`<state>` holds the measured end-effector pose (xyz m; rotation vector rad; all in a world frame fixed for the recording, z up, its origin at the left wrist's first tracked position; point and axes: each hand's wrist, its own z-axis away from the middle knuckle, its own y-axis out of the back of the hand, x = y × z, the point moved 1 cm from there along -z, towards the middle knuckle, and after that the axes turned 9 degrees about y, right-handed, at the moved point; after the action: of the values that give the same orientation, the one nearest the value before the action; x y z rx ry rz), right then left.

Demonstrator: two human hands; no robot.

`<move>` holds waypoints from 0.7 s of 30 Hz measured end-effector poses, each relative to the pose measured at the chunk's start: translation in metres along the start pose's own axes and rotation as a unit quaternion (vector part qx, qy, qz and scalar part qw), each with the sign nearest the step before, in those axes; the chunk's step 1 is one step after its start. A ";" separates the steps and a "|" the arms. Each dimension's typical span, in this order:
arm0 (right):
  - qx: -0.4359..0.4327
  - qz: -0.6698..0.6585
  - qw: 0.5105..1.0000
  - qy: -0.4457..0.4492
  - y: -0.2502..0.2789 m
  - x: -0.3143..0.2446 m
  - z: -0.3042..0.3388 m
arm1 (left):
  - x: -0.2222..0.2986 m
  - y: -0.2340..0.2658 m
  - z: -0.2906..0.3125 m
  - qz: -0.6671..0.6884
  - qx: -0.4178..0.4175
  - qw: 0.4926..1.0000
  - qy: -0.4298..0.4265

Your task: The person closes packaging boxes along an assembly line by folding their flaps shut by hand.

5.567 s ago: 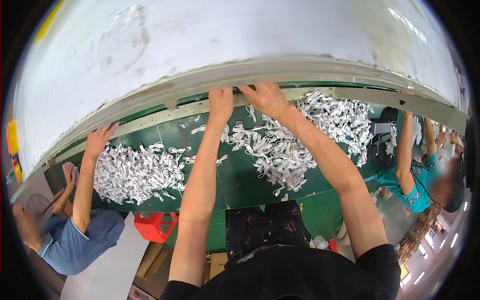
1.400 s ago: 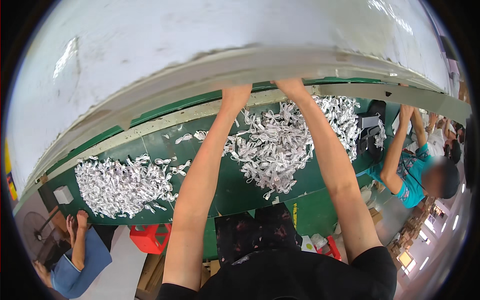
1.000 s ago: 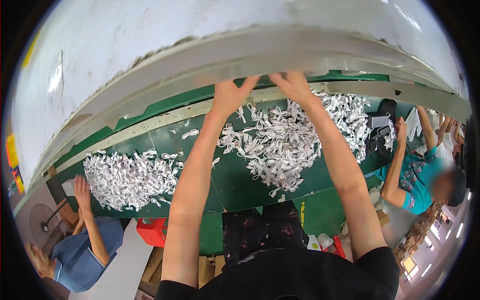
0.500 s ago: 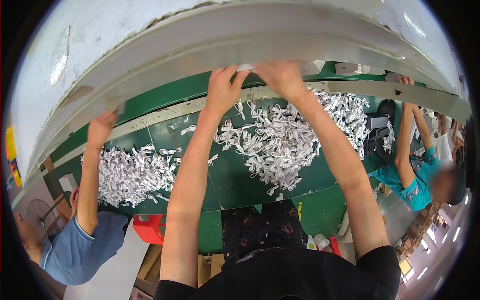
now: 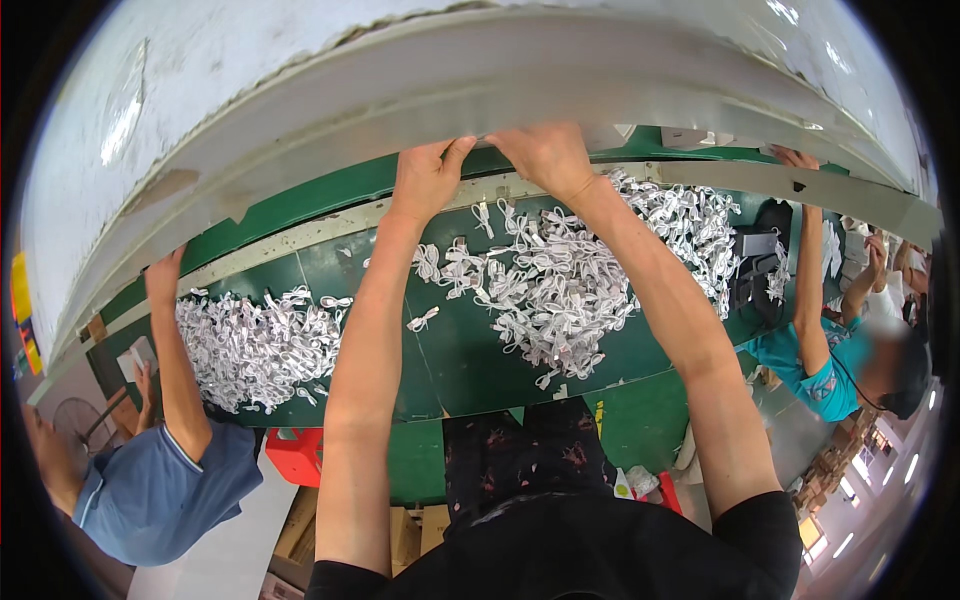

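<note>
Cables in thin white loops lie heaped on the smooth green table; next, the left hand and right hand curl at a pale shelf, grips too hidden to tell; a larger tangled cable pile spreads rightward.

Your white cables are looped into small bundles. They lie jumbled, a large heap ahead of you, a smaller heap to your left, strays between.

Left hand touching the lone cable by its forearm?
Apart. Head view: green tabletop and other cables lie between the left hand and the lone cable.
</note>
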<state>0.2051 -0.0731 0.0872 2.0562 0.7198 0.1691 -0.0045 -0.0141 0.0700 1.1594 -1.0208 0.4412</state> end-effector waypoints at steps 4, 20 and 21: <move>-0.031 0.016 0.999 0.021 -0.010 -0.009 -0.001 | -0.009 0.014 0.000 -0.037 0.009 0.999 -0.029; 0.121 -0.072 0.976 -0.167 0.075 -0.057 0.017 | -0.051 0.030 0.012 -0.356 0.035 0.928 -0.098; 0.156 -0.056 0.959 -0.228 0.084 -0.047 0.026 | -0.051 0.033 0.017 -0.348 0.018 0.935 -0.066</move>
<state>0.2120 -0.1523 0.1476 2.2276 0.5940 -0.5002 -0.0627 -0.0066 0.0459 1.5047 -0.6502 -0.1862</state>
